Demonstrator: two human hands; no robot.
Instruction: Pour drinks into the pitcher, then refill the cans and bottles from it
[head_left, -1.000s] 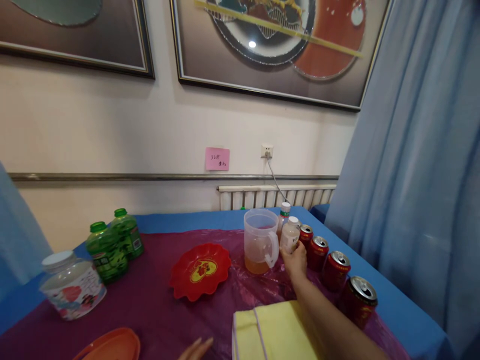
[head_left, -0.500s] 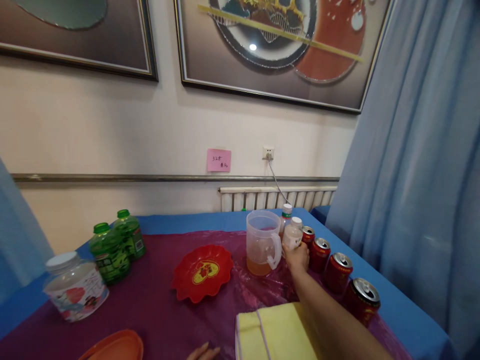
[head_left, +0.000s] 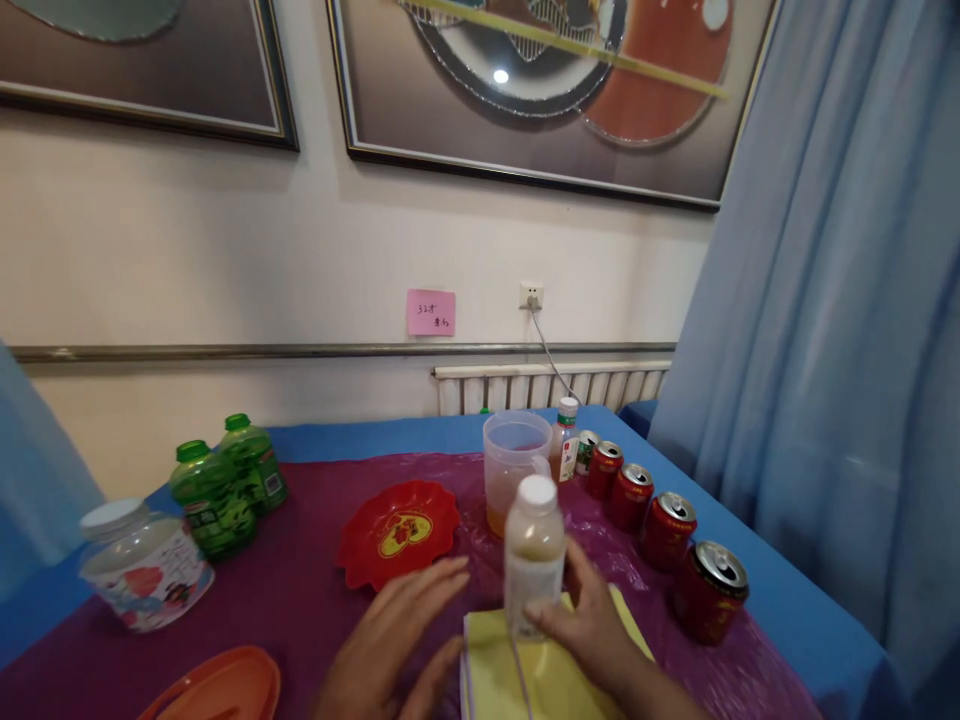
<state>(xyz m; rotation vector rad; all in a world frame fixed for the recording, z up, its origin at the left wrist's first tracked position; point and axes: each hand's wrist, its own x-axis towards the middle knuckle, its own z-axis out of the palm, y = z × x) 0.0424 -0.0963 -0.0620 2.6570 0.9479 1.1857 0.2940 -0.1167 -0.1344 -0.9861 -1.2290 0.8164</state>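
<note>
A clear plastic bottle (head_left: 534, 560) with a white cap and a pale label is gripped by my right hand (head_left: 589, 620), upright above the folded yellow cloth (head_left: 547, 680). My left hand (head_left: 394, 635) is raised to the left of the bottle, fingers stretched out and apart from it, holding nothing. Behind the bottle stands a translucent pitcher (head_left: 510, 460) with some amber liquid at its bottom; the bottle partly hides it. A red scalloped plate (head_left: 360, 535) lies just beyond my left hand.
Red cans (head_left: 667, 530) line the right side, with another capped bottle (head_left: 565, 440) behind them. Green bottles (head_left: 214, 505) and a white-lidded jar (head_left: 142, 570) stand at left. An orange dish (head_left: 225, 685) lies in front. Purple sheeting (head_left: 300, 600) covers the blue-clothed table.
My right hand has brought the bottle from beside the pitcher back toward me, over the yellow cloth. My left hand has risen into view near it. The camera view has shifted slightly.
</note>
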